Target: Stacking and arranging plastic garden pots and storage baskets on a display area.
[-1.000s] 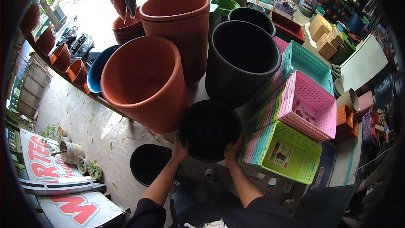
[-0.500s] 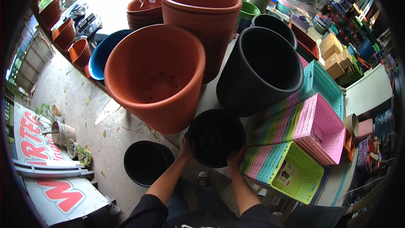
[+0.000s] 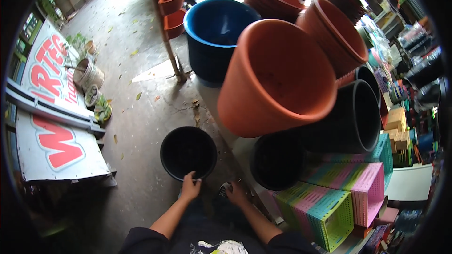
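A round black pot (image 3: 187,149) stands on the floor in front of me, its dark mouth facing up. At its near rim is my left hand (image 3: 190,189), fingers apart; whether they touch the rim I cannot tell. Off to the right of that pot, my right hand (image 3: 236,194) hangs with loosely bent, spread fingers and holds nothing. A second small black pot (image 3: 277,161) sits on the low platform, beside a big black pot (image 3: 353,117). Behind them rises a large terracotta-coloured pot (image 3: 282,75), partly covering the big black one.
Stacked plastic baskets (image 3: 339,216) in green, pink and teal stand at the right. A blue tub (image 3: 219,28) and more terracotta-coloured pots (image 3: 336,35) are farther back. A thin post (image 3: 167,42) rises at the platform's corner. Potted plants (image 3: 89,75) and a white-red banner (image 3: 61,146) are left.
The small black pot that both hands held is now released on the platform beside the big black pot. My left hand has moved to the floor pot. The view has turned left.
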A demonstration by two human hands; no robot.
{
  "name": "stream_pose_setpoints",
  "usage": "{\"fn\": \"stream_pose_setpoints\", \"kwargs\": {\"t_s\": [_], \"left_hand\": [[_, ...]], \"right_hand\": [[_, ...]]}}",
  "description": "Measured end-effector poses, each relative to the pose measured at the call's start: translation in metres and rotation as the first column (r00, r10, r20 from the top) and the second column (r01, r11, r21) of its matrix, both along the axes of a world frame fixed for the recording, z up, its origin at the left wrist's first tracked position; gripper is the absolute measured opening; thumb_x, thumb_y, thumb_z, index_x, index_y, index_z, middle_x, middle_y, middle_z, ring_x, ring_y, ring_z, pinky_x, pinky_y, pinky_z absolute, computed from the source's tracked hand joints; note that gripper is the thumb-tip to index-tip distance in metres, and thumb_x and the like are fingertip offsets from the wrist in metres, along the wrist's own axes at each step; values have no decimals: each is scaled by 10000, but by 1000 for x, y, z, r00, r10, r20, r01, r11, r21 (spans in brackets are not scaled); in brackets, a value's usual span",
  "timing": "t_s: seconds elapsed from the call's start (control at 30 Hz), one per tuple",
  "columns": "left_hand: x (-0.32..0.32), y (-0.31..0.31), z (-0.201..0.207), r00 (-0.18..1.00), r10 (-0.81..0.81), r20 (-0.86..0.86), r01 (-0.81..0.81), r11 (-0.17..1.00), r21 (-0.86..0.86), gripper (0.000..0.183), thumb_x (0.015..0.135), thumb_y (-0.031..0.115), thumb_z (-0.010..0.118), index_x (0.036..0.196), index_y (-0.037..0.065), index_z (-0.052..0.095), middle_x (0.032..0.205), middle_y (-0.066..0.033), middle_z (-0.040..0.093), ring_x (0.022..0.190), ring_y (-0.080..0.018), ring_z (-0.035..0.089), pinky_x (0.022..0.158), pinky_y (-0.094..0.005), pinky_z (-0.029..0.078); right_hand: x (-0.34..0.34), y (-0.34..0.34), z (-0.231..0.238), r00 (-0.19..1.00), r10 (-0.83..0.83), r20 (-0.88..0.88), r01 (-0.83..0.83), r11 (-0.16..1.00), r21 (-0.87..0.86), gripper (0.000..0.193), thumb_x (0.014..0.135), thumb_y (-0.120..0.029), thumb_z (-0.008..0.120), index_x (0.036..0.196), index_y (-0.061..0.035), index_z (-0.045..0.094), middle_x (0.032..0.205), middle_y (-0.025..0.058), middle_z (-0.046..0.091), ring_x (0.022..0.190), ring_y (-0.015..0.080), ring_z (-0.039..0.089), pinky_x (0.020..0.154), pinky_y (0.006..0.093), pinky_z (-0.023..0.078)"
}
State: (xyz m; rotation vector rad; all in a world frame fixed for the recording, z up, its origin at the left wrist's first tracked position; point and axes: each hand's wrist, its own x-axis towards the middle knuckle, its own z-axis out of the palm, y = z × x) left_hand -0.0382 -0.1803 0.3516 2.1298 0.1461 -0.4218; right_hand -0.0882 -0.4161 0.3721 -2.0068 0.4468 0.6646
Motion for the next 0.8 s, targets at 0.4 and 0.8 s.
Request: {"fn": "stream_pose_setpoints", "kwargs": {"t_s": [0.4,0.8], "left_hand": [[46,163,-73,853,457,-252,-467,884,24,608,803,176,780,1307,31,471,1013,-130,568,856,-228,593,819,-367,502],[97,156,-77,941,308,-137,-306,951,36,472,748,202,833,1046,53,498,732,-56,506,682,-203,525,659,-358,461]], "right_hand": [[140,109,-84,990,-59,-128,2,915,-404,620,756,-97,576,1339,52,428,1377,303,466,1316,418,448,1111,445,365],[129,94,-135,967,-251,48,220,724,-654,738,735,-213,806,1313,69,443,1312,286,517,1266,422,483,1093,438,352]]}}
